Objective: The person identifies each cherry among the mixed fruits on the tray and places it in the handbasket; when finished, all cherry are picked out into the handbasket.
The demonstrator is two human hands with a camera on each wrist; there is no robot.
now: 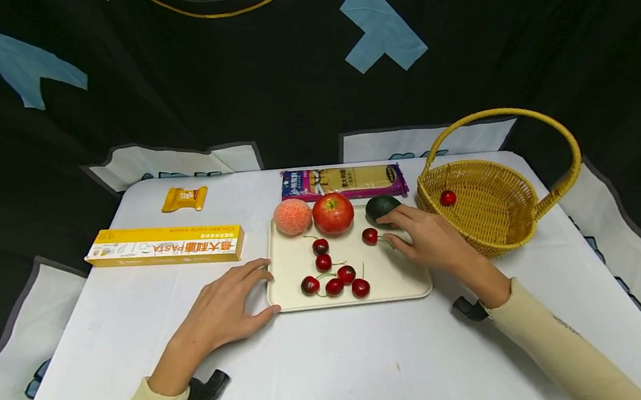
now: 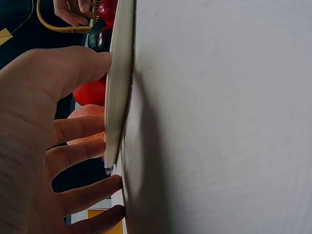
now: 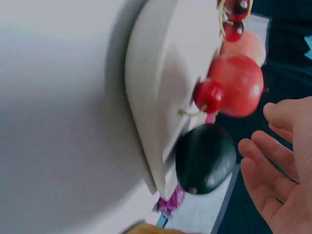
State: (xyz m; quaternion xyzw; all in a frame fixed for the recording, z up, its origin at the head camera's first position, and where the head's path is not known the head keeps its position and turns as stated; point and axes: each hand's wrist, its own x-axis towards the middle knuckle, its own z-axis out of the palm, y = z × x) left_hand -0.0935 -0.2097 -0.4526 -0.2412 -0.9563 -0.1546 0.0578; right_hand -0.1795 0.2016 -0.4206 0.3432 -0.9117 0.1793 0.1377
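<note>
My left hand point(image 1: 226, 305) rests against the left edge of a cream tray point(image 1: 394, 280), thumb and fingertips at its rim and fingers spread. Over the tray's right side, my right hand point(image 1: 431, 234) reaches beside a dark green avocado point(image 1: 382, 208) and a single cherry point(image 1: 370, 236) with a stem. In the right wrist view its thumb and fingers stand apart, with nothing between them, near the avocado point(image 3: 204, 156). Several more cherries point(image 1: 335, 287) lie on the tray's left and middle. A red apple point(image 1: 333, 213) and a bumpy pinkish-orange ball-shaped fruit point(image 1: 292, 217) sit at the back.
On the right stands a yellow wicker basket point(image 1: 492, 235) with a tall handle and one cherry point(image 1: 448, 198) inside. Behind the tray lies a purple-ended pasta packet point(image 1: 348, 182). A yellow pasta box point(image 1: 165, 246) and a small orange-yellow wrapped snack point(image 1: 184, 199) lie at left.
</note>
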